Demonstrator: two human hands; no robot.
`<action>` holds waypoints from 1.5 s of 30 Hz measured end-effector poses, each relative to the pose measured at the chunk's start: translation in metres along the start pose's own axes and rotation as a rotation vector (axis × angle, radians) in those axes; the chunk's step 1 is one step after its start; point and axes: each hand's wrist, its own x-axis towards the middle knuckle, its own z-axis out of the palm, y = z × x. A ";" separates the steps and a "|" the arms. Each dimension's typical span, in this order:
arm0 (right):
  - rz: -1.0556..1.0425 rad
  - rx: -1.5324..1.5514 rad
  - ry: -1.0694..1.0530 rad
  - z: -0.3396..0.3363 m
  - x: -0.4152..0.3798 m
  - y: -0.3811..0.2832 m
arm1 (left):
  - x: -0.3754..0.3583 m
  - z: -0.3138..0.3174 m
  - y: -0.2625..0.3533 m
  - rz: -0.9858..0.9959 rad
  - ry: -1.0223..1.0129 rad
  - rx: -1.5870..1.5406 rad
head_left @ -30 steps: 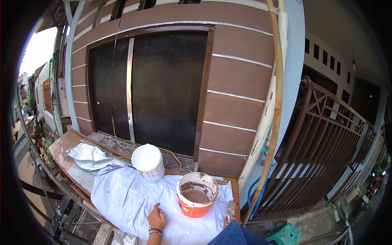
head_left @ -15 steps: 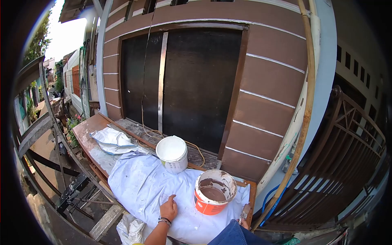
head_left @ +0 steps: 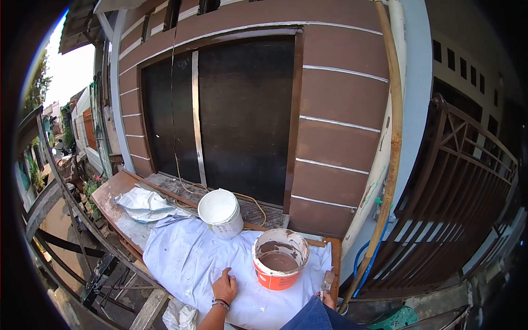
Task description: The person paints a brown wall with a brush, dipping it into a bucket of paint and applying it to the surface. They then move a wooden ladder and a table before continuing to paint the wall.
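Observation:
My left hand (head_left: 225,287) rests on a white cloth (head_left: 181,258), its index finger stretched out and nothing held. Bracelets circle that wrist. At the lower right, my right hand (head_left: 329,300) grips a paintbrush (head_left: 328,281) with its bristle end up; a blue-clad knee hides part of the hand. Between the hands stands an orange-and-white bucket (head_left: 276,282) with brown paint inside and smears around its inner wall. Behind it to the left is a white bucket (head_left: 226,225), standing on the cloth.
A brown wall (head_left: 335,143) with white lines frames a dark panelled window (head_left: 245,121). To the right, a bamboo pole (head_left: 395,132) leans beside a pipe. A metal frame (head_left: 58,165) stands at left. A crumpled white sack (head_left: 144,204) lies on the wooden top.
The view has turned a little to the right, so the wall and buckets sit further left. My left hand stays on the cloth; the brush in my right hand shows more fully.

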 end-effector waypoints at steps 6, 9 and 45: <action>-0.035 -0.018 -0.018 0.000 0.000 0.003 | 0.001 -0.001 0.004 -0.009 -0.028 0.027; -0.035 -0.040 -0.009 0.002 -0.003 0.001 | 0.001 -0.001 0.005 -0.003 -0.028 0.021; -0.097 -0.011 0.006 0.021 -0.026 0.001 | 0.006 0.004 0.004 0.001 -0.091 0.049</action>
